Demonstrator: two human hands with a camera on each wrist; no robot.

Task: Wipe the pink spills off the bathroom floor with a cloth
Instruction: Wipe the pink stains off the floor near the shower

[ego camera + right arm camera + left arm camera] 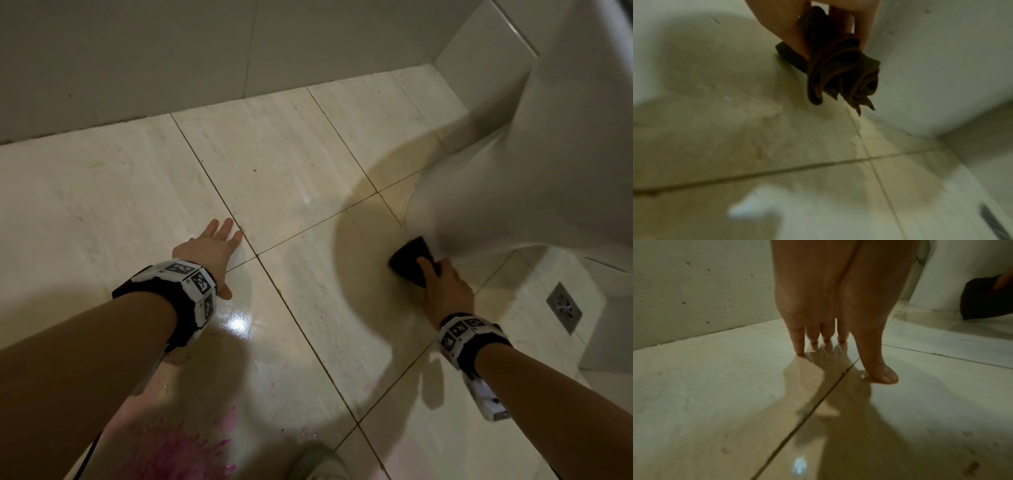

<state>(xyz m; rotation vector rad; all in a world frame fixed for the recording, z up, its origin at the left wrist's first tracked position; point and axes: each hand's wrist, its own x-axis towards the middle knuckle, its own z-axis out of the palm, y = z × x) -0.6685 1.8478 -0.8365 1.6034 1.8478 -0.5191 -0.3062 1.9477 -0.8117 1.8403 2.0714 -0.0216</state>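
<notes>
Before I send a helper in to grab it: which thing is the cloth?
Find the white toilet base at right. The cloth is pressed to the floor against it, under the right hand. It's the only dark bundle on pale tiles.

I note a glossy cream tiled floor [291, 164], plain grey wall [137, 51], white pedestal [548, 154], 1 metal drain [563, 306].

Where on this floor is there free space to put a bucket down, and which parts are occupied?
Free: the tiles between the left hand and the back wall, and the tile stretch between that hand and the cloth. Crowded: the strip at the white fixture base, where the right hand grips the cloth; the floor drain beside it; the pink spill nearest the person.
</notes>
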